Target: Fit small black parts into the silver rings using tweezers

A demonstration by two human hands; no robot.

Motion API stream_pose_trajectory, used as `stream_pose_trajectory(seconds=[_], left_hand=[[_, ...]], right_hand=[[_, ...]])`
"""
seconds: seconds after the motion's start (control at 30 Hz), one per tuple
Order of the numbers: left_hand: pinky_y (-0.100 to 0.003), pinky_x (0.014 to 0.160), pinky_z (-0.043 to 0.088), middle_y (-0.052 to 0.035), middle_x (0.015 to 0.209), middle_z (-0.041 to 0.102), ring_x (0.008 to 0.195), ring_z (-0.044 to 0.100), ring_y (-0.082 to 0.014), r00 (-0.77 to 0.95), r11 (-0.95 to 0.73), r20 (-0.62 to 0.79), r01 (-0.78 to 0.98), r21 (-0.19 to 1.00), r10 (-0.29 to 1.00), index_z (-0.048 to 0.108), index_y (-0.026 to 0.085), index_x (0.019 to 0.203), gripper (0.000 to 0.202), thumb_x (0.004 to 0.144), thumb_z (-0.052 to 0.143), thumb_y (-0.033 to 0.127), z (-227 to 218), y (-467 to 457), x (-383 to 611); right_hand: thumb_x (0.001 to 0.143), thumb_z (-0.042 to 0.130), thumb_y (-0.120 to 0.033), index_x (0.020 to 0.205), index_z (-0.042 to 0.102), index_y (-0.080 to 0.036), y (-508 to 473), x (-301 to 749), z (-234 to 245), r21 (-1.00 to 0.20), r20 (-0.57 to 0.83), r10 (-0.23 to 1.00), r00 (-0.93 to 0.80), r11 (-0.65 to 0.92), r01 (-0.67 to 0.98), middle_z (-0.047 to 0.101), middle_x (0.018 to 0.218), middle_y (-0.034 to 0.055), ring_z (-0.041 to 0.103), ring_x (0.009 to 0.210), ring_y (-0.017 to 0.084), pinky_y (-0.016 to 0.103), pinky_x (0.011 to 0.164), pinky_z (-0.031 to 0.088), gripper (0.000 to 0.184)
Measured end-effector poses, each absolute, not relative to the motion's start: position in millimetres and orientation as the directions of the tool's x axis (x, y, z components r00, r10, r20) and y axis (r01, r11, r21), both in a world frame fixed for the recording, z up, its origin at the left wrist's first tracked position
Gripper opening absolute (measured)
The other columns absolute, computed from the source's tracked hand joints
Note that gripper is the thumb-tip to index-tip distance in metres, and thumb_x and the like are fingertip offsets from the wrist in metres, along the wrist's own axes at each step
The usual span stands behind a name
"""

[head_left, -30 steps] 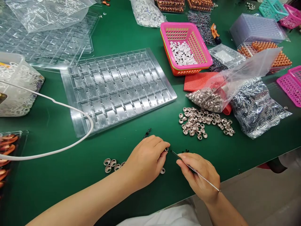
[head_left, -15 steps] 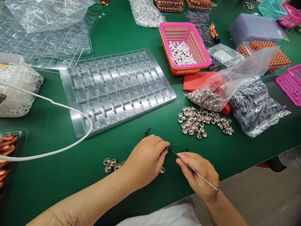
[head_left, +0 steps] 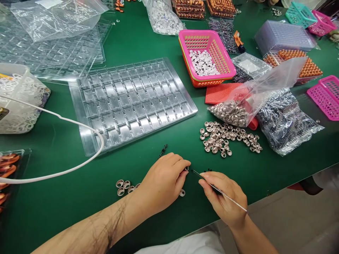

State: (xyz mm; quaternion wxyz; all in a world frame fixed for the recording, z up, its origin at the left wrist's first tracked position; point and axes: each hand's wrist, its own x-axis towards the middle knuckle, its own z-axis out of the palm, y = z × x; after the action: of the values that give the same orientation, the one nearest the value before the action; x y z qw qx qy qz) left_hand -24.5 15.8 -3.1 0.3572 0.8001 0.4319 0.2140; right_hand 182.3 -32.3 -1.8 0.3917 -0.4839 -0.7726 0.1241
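My left hand (head_left: 161, 181) rests on the green table with its fingers pinched on a small metal ring (head_left: 186, 168). A dark thin part (head_left: 163, 151) sticks out from behind that hand. My right hand (head_left: 225, 199) grips a thin metal pick (head_left: 212, 187), whose tip points at the ring a little apart from it. Another ring (head_left: 182, 193) lies under the left fingers. A few more rings (head_left: 124, 186) lie beside my left wrist. Tiny black bits (head_left: 208, 170) sit just beyond the right hand.
A clear plastic compartment tray (head_left: 132, 102) lies beyond my hands. A loose pile of metal rings (head_left: 227, 137) and their open bag (head_left: 251, 102) sit to the right. A pink basket (head_left: 206, 58) holds white discs. A white cable (head_left: 66, 148) curves at the left.
Both hands stay in place with the same grips. The view has tilted slightly, so the table's things sit a little lower in the picture.
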Motion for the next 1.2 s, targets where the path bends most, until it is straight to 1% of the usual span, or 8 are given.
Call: stream_pose_trajectory(seconds=[0.37,0.5,0.6,0.67,0.8,0.87,0.97,1.2], left_hand=[[-0.041,0.076,0.052,-0.0074,0.093,0.068,0.084,0.060,-0.0235,0.533,-0.373,0.033,0.544,0.752,0.846,0.066,0.015,0.108,0.021,0.094,0.051,0.011,-2,16,-25],[-0.041,0.077,0.053,-0.0086,0.096,0.068,0.086,0.061,-0.0237,0.527,-0.363,0.027,0.548,0.754,0.849,0.066,0.015,0.110,0.023,0.095,0.049,0.012,-2,16,-25],[-0.040,0.078,0.054,-0.0093,0.098,0.068,0.087,0.062,-0.0232,0.517,-0.363,0.050,0.526,0.769,0.855,0.065,0.016,0.114,0.026,0.096,0.048,0.012,-1,16,-25],[-0.039,0.079,0.054,-0.0093,0.099,0.068,0.089,0.063,-0.0228,0.510,-0.349,0.059,0.494,0.797,0.858,0.065,0.016,0.116,0.027,0.096,0.047,0.013,-1,15,-25],[-0.033,0.076,0.054,-0.0082,0.098,0.068,0.088,0.064,-0.0200,0.496,-0.259,0.034,0.392,0.883,0.868,0.065,0.019,0.116,0.026,0.095,0.051,0.014,3,14,-24],[-0.031,0.075,0.054,-0.0073,0.096,0.068,0.085,0.064,-0.0185,0.498,-0.204,0.011,0.334,0.920,0.867,0.066,0.020,0.113,0.024,0.093,0.053,0.015,6,15,-23],[-0.030,0.075,0.055,-0.0061,0.092,0.068,0.081,0.065,-0.0172,0.496,-0.102,-0.047,0.268,0.958,0.867,0.069,0.020,0.108,0.021,0.091,0.057,0.017,11,15,-20],[-0.029,0.072,0.057,-0.0063,0.088,0.069,0.078,0.065,-0.0174,0.490,0.142,-0.212,0.175,0.974,0.846,0.072,0.018,0.101,0.020,0.086,0.062,0.025,14,16,-17]], right_hand=[[0.087,0.068,-0.005,0.118,0.061,-0.020,-34,182,-5,-0.581,0.486,0.843,-0.233,0.510,0.635,0.078,0.093,0.0046,0.076,0.082,0.016,0.025,0.071,0.064,0.035],[0.087,0.067,-0.006,0.115,0.063,-0.020,-33,182,-4,-0.593,0.492,0.847,-0.202,0.496,0.635,0.078,0.092,0.0040,0.077,0.081,0.016,0.025,0.072,0.065,0.031],[0.086,0.068,-0.007,0.109,0.065,-0.020,-37,185,-4,-0.631,0.471,0.870,-0.146,0.448,0.634,0.078,0.092,0.0041,0.077,0.081,0.017,0.025,0.071,0.065,0.027],[0.085,0.069,-0.007,0.107,0.066,-0.021,-41,189,-7,-0.689,0.437,0.895,-0.085,0.394,0.608,0.078,0.094,0.0048,0.077,0.081,0.018,0.025,0.068,0.065,0.026],[0.087,0.066,-0.006,0.108,0.068,-0.022,-48,195,-13,-0.848,0.358,0.930,0.085,0.286,0.446,0.076,0.098,0.0065,0.074,0.070,0.016,0.024,0.052,0.062,0.026],[0.087,0.066,-0.006,0.106,0.068,-0.022,-49,196,-15,-0.894,0.343,0.923,0.176,0.263,0.364,0.076,0.098,0.0062,0.070,0.061,0.014,0.023,0.047,0.059,0.025],[0.087,0.067,-0.007,0.104,0.069,-0.022,-49,196,-16,-0.919,0.340,0.900,0.273,0.256,0.300,0.076,0.097,0.0050,0.065,0.054,0.011,0.024,0.044,0.057,0.022],[0.087,0.066,-0.006,0.101,0.068,-0.021,-48,197,-15,-0.933,0.343,0.886,0.314,0.281,0.225,0.075,0.095,0.0053,0.063,0.053,0.011,0.024,0.043,0.056,0.021]])
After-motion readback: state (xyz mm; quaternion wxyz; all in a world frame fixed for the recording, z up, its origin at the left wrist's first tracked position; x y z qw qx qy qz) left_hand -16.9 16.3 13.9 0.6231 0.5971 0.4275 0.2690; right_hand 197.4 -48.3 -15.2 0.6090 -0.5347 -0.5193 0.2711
